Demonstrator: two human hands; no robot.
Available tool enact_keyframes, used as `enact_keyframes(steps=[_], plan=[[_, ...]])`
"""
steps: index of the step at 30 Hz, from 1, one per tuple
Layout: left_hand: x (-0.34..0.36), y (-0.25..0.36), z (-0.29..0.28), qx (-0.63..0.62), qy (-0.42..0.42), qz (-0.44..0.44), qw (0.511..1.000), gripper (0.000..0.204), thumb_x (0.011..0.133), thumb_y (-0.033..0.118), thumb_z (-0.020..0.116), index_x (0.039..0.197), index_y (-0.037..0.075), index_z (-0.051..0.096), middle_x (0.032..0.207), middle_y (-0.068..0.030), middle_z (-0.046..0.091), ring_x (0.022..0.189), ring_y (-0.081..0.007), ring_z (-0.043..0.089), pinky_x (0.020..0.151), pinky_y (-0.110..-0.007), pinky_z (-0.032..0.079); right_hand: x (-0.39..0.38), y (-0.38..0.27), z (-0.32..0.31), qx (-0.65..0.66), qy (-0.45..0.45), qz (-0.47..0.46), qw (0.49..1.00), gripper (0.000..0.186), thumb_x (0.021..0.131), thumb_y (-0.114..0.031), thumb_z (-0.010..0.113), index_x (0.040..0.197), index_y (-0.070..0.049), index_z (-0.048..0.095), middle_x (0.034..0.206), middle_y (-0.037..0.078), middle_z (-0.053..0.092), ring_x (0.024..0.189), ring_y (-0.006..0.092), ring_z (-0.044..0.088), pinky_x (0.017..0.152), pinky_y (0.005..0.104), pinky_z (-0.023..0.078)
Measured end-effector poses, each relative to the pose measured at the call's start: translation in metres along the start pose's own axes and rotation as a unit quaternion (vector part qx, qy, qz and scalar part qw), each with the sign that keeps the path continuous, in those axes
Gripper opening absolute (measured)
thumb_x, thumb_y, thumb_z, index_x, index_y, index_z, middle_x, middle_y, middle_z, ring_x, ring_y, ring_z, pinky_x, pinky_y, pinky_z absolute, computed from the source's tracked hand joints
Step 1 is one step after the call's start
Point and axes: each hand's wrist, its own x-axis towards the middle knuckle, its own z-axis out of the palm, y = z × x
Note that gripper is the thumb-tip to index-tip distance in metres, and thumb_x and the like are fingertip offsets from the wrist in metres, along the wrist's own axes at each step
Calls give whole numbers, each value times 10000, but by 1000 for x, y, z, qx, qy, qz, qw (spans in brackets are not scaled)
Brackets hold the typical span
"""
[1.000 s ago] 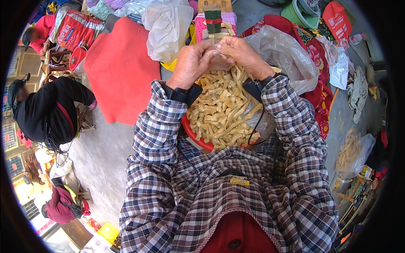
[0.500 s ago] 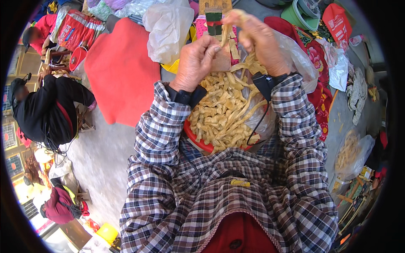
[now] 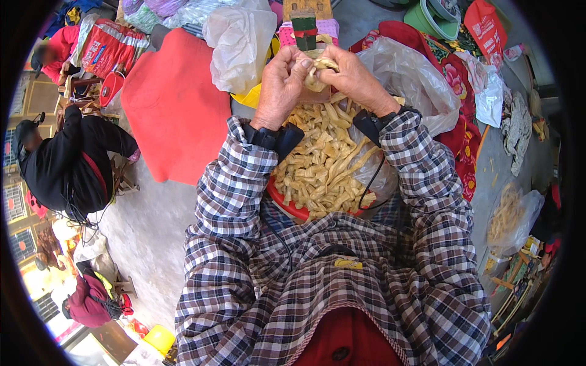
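Observation:
A pale yellowish strip [image 3: 317,71], soft and looped, is pinched between my two hands above the end of a wooden board. My left hand [image 3: 282,84] closes on its left side, thumb and forefinger pressed together. On the other side my right hand [image 3: 355,80] grips it with curled fingers. Just beyond my fingertips stands a dark green block with a red band [image 3: 304,32], fixed to the wooden board [image 3: 299,8]. Below my hands a red basin [image 3: 290,207] holds a heap of knotted yellowish strips [image 3: 320,161]; its far rim is hidden.
A red cloth [image 3: 174,110] lies to the left, beside a cloudy plastic bag [image 3: 239,52]. Clear plastic [image 3: 406,76] and red floral fabric [image 3: 458,91] are at the right. Several people sit at the far left, one in black [image 3: 73,158]. A bag of strips [image 3: 510,219] lies far right.
My right hand has come down and inward toward my left. The strip, stretched upward before, is now bunched in a loop between both hands.

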Motion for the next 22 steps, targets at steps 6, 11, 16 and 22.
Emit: enact_keyframes(steps=[6,11,16,22], plan=[[-2,1,-8,-205,-17,-192,960,141,954,169,582,975,31,575,846,-1,609,765,-58,578,705,-218,485,-2,1,4,-157,61,-127,978,245,821,-140,625,978,-27,476,811,169,610,778,364,631,669,416,487],[-1,3,-11,-276,-19,-245,929,135,951,172,581,934,38,590,806,-11,640,698,-72,606,678,-217,518,-6,-6,8,-68,56,-104,991,253,838,-132,634,1040,-51,504,844,152,634,821,341,654,701,400,508],[-3,-3,-11,-230,9,-278,933,149,952,193,586,933,46,605,757,5,623,601,-69,569,588,-202,485,-5,-5,9,-87,42,-158,983,236,843,-110,646,1067,-83,574,874,108,664,846,281,674,728,348,527],[1,5,-6,-168,47,-205,963,314,892,288,680,1067,41,595,836,0,618,700,-72,562,661,-213,459,-2,3,5,-138,100,-147,974,217,849,-125,655,1056,-97,596,907,98,684,847,267,681,727,348,533]])
